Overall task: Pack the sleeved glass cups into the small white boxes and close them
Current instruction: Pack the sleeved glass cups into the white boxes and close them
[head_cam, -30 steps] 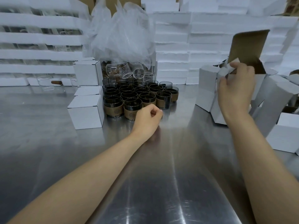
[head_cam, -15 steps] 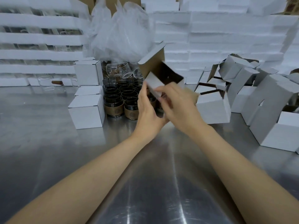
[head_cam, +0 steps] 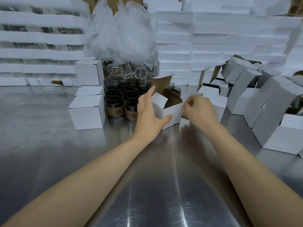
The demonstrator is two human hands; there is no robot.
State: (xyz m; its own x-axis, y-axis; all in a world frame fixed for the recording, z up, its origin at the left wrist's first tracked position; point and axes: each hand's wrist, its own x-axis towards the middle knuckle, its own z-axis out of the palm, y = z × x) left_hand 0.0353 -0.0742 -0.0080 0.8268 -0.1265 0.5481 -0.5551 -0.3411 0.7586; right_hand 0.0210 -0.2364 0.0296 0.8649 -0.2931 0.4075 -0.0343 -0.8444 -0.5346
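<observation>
An open small white box (head_cam: 172,113) stands on the steel table (head_cam: 152,177) in the middle, its brown-lined lid flap up and nothing visible inside. My left hand (head_cam: 147,115) holds its left corner, thumb on the front face and index finger raised along the side flap. My right hand (head_cam: 199,110) is curled at the box's right edge and seems to pinch it. Just behind and left of the box stand several dark glass cups with brown sleeves (head_cam: 114,110), packed close together.
Closed white boxes (head_cam: 86,112) are stacked left of the cups. A pile of open, unfilled boxes (head_cam: 242,99) lies at the right. Bare clear glasses and a plastic bag (head_cam: 123,33) sit behind the cups. White foam stacks (head_cam: 229,38) wall the back.
My right hand took a box from the right pile and carried it to the middle. The box now stands on the table, with my left hand on its left corner.
</observation>
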